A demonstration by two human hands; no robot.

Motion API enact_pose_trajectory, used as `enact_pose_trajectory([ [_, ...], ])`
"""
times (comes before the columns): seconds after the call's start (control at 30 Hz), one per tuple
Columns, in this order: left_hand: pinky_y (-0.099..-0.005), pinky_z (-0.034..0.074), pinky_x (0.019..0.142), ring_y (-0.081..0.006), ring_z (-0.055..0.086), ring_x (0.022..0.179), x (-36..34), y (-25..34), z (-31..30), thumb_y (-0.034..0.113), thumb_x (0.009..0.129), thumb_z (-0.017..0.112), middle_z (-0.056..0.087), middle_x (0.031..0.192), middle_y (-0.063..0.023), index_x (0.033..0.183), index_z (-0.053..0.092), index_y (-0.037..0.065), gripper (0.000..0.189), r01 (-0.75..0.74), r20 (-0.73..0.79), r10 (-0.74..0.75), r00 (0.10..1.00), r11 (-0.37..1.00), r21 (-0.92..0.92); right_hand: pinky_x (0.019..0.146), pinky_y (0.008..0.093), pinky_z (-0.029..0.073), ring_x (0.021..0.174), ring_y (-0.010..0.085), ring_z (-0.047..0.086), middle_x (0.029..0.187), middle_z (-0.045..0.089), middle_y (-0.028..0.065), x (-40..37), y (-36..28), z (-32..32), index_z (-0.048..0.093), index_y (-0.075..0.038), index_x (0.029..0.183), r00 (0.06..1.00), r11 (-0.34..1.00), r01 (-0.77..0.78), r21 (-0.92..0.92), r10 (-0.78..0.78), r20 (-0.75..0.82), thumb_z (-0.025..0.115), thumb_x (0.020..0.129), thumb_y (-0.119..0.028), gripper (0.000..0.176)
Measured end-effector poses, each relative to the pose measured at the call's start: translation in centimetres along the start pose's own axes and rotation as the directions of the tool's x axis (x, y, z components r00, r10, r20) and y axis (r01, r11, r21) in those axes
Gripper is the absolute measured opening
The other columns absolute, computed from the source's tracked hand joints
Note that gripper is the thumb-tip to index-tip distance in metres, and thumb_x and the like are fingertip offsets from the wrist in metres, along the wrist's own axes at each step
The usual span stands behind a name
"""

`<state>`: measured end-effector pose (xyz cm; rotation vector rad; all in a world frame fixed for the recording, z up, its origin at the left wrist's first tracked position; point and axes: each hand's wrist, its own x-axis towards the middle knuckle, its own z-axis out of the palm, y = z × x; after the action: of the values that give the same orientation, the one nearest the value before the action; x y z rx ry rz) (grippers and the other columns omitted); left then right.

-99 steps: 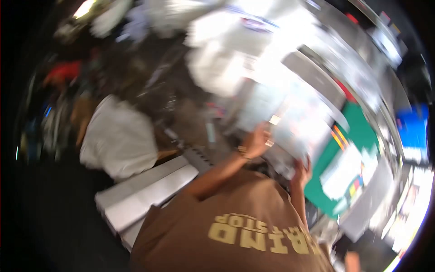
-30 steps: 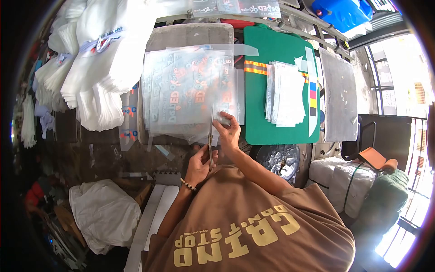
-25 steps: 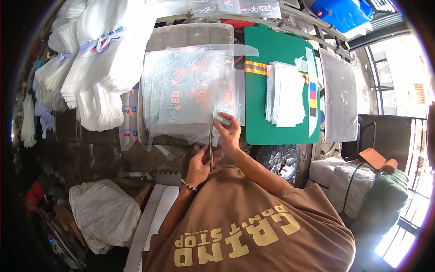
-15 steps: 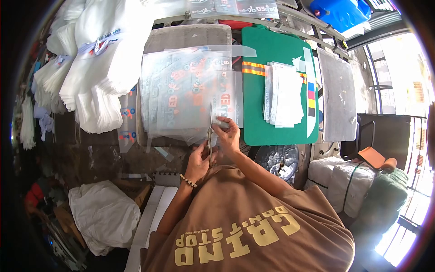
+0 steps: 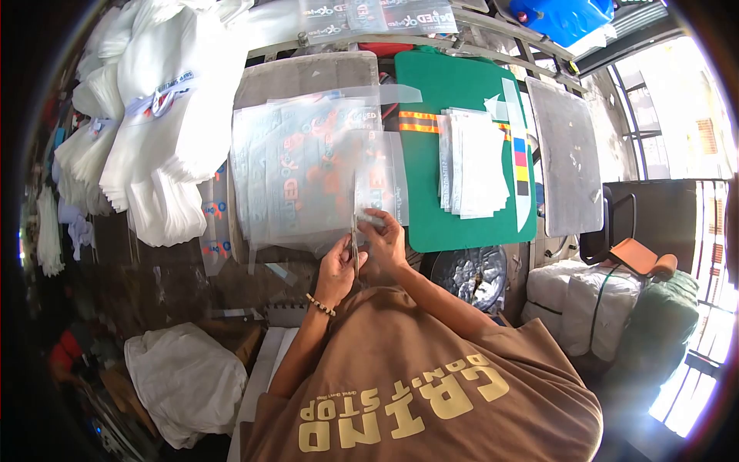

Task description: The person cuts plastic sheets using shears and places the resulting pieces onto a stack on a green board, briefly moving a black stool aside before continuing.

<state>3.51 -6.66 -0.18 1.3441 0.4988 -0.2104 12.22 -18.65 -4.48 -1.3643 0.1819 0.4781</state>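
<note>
My left hand [image 5: 337, 266], with a beaded bracelet on the wrist, is closed around a pair of scissors [image 5: 355, 240] whose blades point away from me. Close beside it, my right hand [image 5: 385, 240] pinches the near edge of a clear printed plastic sheet [image 5: 382, 162]. The blades are at this sheet, left of my right fingers; whether they are apart is too small to tell. Under and left of it lies a loose stack of printed plastic sheets [image 5: 289, 169] with red and blue lettering, on a grey board [image 5: 308, 73].
Right of the stack, a green board [image 5: 423, 223] bears white printed strips [image 5: 473, 165]. A worn grey panel [image 5: 566, 154] stands beyond it. Bundles of white bags [image 5: 165, 123] hang at left. White sacks [image 5: 589, 304] lie at right, and a metal rail crosses the back.
The view has shifted slightly, with the boards appearing further left and lower. Both hands stay close together at the sheet's near edge, with the scissors still in my left hand.
</note>
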Motion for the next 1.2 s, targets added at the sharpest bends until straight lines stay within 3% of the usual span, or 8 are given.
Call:
enact_pose_trajectory([
  [0.07,-0.0276,0.059,0.073,-0.009,0.063,0.087,0.1,0.4,0.4,0.01,0.093,0.067,0.067,0.101,-0.0051,0.139,0.046,-0.004,0.052,-0.011,0.007,0.011,1.0,1.0,-0.019,0.062,0.0227,0.051,0.076,0.009,0.066,0.09,0.072,0.0109,-0.5,-0.4,-0.1,0.061,0.002,0.119,1.0,1.0,-0.006,0.001,0.006,0.01,0.068,0.089,-0.006,0.032],
  [0.13,-0.0197,0.05,0.061,-0.0009,0.045,0.063,-0.3,2.6,1.7,0.009,0.092,0.067,0.045,0.07,0.0064,0.137,0.047,-0.007,0.052,-0.009,-0.089,-0.003,0.996,0.992,-0.129,0.062,0.0231,0.052,0.075,0.0097,0.067,0.089,0.072,0.0112,-0.6,-0.5,-0.3,0.061,0.003,0.12,1.0,1.0,-0.013,-0.001,0.013,0.02,0.067,0.09,-0.007,0.032],
  [0.17,-0.0197,0.05,0.061,-0.0009,0.045,0.063,0.0,2.1,1.5,0.009,0.092,0.067,0.045,0.07,0.0064,0.137,0.047,-0.007,0.052,-0.011,-0.087,-0.001,0.996,0.992,-0.128,0.062,0.0239,0.053,0.074,0.0106,0.068,0.088,0.072,0.0111,-0.5,-0.3,-0.3,0.06,0.003,0.12,1.0,1.0,-0.014,-0.012,0.014,0.02,0.066,0.09,-0.006,0.032],
  [0.37,-0.0252,0.058,0.07,-0.0051,0.057,0.073,2.2,1.7,0.6,0.012,0.094,0.067,0.059,0.08,0.0013,0.141,0.043,-0.007,0.056,-0.049,-0.069,0.044,0.997,0.995,-0.085,0.067,0.0261,0.055,0.079,0.0129,0.068,0.091,0.071,0.0114,-0.3,1.2,-1.1,0.056,0.004,0.124,0.996,0.997,-0.004,0.071,-0.002,0.088,0.058,0.092,0.002,0.032],
  [0.53,-0.0271,0.059,0.075,-0.0163,0.068,0.095,2.9,4.1,1.1,0.016,0.096,0.064,0.069,0.105,-0.0093,0.145,0.036,-0.005,0.06,-0.011,-0.055,0.002,0.998,0.988,-0.152,0.071,0.0261,0.055,0.084,0.0145,0.068,0.096,0.07,0.0116,-0.4,1.4,-1.2,0.054,0.005,0.124,0.992,0.996,0.04,0.074,-0.049,0.116,0.054,0.093,0.005,0.031],
  [0.6,-0.0281,0.059,0.076,-0.0167,0.068,0.094,3.6,3.9,0.9,0.017,0.096,0.064,0.069,0.105,-0.0091,0.144,0.038,-0.005,0.058,-0.029,-0.069,0.02,0.997,0.989,-0.145,0.072,0.0242,0.052,0.086,0.0112,0.067,0.096,0.072,0.0113,-0.8,0.7,-1.2,0.056,0.001,0.126,0.99,0.997,0.042,-0.069,-0.032,0.136,0.055,0.092,0.002,0.034],
  [1.13,-0.036,0.06,0.079,-0.0264,0.069,0.098,9.8,5.7,0.5,0.01,0.093,0.067,0.067,0.108,-0.0183,0.145,0.032,-0.007,0.065,-0.038,-0.094,0.016,0.995,0.97,-0.24,0.073,0.0277,0.052,0.082,0.0152,0.07,0.091,0.07,0.0109,-2.3,-1.1,-2.6,0.055,-0.003,0.128,0.993,0.986,0.087,-0.144,-0.075,0.091,0.062,0.089,-0.003,0.039],
  [1.2,-0.0373,0.06,0.081,-0.0273,0.069,0.098,10.4,6.1,0.1,0.01,0.093,0.067,0.066,0.111,-0.0215,0.143,0.032,-0.009,0.064,-0.043,-0.087,0.023,0.996,0.972,-0.23,0.076,0.0302,0.053,0.089,0.0225,0.07,0.108,0.069,0.0162,-2.4,-2.0,-3.6,0.052,-0.006,0.134,0.997,0.938,0.019,-0.347,0.009,0.079,0.06,0.084,0.001,0.051],
])
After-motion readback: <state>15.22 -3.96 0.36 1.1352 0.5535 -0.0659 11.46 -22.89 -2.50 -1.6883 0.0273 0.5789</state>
